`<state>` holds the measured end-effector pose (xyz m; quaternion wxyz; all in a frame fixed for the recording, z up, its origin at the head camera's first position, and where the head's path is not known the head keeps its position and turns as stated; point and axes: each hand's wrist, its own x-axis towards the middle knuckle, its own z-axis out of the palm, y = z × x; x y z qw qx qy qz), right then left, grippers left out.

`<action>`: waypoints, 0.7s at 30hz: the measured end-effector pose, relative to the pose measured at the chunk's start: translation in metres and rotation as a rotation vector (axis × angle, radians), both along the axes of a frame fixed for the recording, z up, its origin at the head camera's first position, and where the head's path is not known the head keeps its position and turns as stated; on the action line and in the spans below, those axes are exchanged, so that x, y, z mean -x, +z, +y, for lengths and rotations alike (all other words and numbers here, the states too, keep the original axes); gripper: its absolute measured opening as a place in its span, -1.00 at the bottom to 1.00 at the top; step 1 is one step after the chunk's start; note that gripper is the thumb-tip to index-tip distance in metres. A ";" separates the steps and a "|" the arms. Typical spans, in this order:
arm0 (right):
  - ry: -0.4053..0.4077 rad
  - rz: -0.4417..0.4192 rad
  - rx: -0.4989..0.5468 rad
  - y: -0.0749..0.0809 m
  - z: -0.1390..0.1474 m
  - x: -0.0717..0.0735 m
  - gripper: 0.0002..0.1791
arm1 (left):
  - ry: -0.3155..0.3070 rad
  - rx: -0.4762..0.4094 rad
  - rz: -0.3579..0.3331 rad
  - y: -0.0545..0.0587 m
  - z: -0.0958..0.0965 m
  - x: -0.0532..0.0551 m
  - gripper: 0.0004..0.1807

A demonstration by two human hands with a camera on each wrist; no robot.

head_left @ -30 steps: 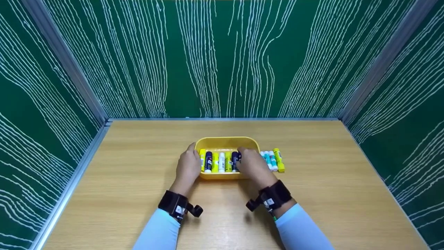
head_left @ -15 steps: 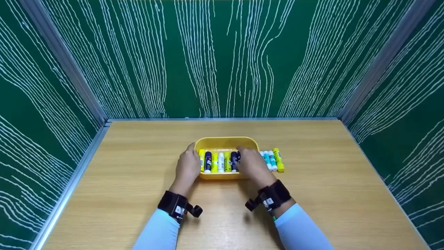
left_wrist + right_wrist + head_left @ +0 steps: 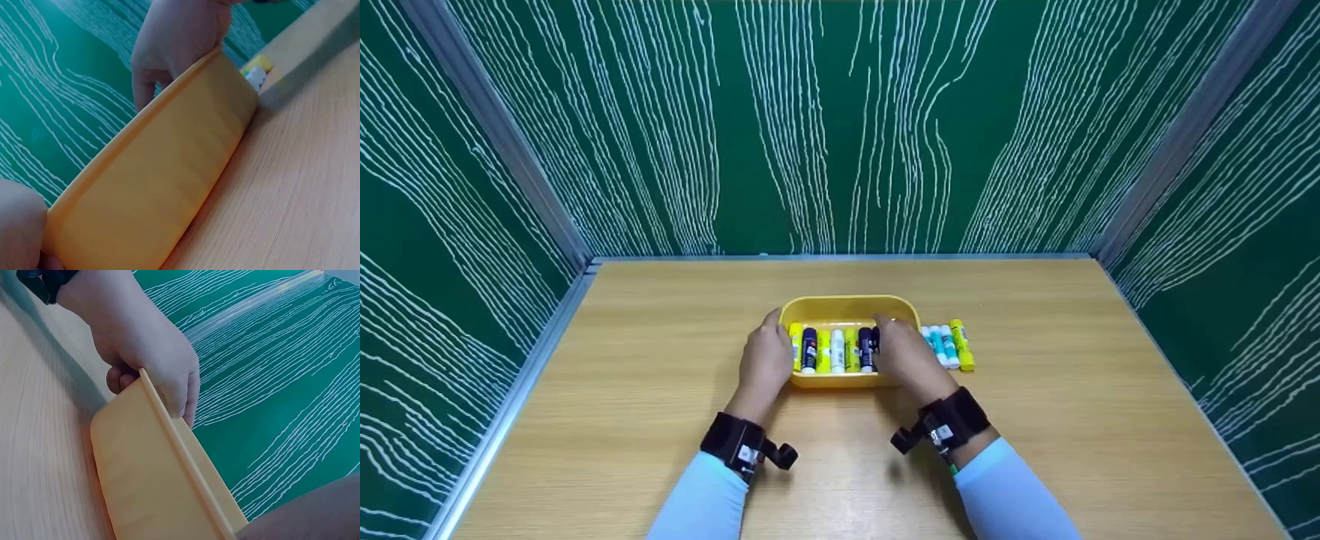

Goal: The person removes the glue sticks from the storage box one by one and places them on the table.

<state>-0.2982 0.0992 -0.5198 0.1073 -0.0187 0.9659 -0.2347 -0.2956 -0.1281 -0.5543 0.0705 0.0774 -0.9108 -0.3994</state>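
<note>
In the head view, a yellow plastic box [image 3: 851, 381] holds a row of glue sticks, among them a yellow one [image 3: 823, 351], a white one [image 3: 838, 351] and a dark blue one [image 3: 866, 349]. My left hand [image 3: 766, 358] grips the box's left end, thumb at the rim; the right wrist view shows its fingers curled round the outside wall. My right hand [image 3: 913, 356] reaches over the right end, its fingers down inside the box around another dark blue glue stick [image 3: 876, 339], mostly hidden by the hand. The left wrist view shows this hand [image 3: 177, 42] above the rim.
Right of the box, on the wooden table [image 3: 840, 465], lie several teal-and-white glue sticks [image 3: 944, 346] and a yellow one [image 3: 962, 345] at the end of their row. Green panels [image 3: 840, 127] with white wavy lines stand behind and at both sides.
Both hands stay in nearly the same place at the box. The box and the glue sticks show no clear movement beyond a tiny shift of the whole view.
</note>
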 end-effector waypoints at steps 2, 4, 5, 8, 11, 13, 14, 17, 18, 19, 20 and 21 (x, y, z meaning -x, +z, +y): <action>-0.005 -0.002 -0.004 0.001 0.000 -0.001 -0.18 | 0.002 0.001 -0.002 0.000 0.000 0.000 -0.46; -0.001 -0.002 -0.008 0.001 0.000 -0.001 -0.18 | 0.006 -0.001 -0.003 0.000 0.000 0.000 -0.46; 0.002 -0.003 -0.007 0.002 0.000 -0.001 -0.18 | 0.007 -0.004 -0.004 0.000 0.001 0.000 -0.46; -0.004 -0.027 0.006 0.003 -0.001 -0.001 -0.16 | 0.004 -0.017 -0.011 0.000 0.002 -0.001 -0.46; -0.010 -0.056 0.012 0.004 -0.001 0.001 -0.16 | 0.000 -0.034 -0.024 0.000 0.003 -0.001 -0.46; 0.002 -0.053 -0.002 0.003 -0.001 0.002 -0.17 | 0.002 -0.039 -0.031 0.000 0.003 -0.002 -0.46; 0.015 -0.042 -0.015 0.003 -0.001 0.003 -0.19 | 0.002 -0.039 -0.029 0.000 0.003 -0.002 -0.46; 0.084 0.021 -0.082 0.002 -0.001 0.008 -0.39 | 0.003 -0.028 -0.017 -0.001 0.003 -0.002 -0.46; 0.098 0.033 -0.104 0.002 -0.001 0.010 -0.46 | 0.002 -0.025 -0.014 -0.001 0.002 -0.001 -0.46; 0.107 0.036 -0.122 0.003 -0.002 0.012 -0.52 | 0.001 -0.023 -0.012 -0.001 0.002 -0.001 -0.46; 0.115 0.032 -0.138 0.004 -0.002 0.014 -0.59 | 0.000 -0.020 -0.009 -0.001 0.002 -0.001 -0.45; 0.122 0.024 -0.154 0.005 -0.003 0.017 -0.64 | 0.000 -0.019 -0.010 -0.001 0.002 0.000 -0.45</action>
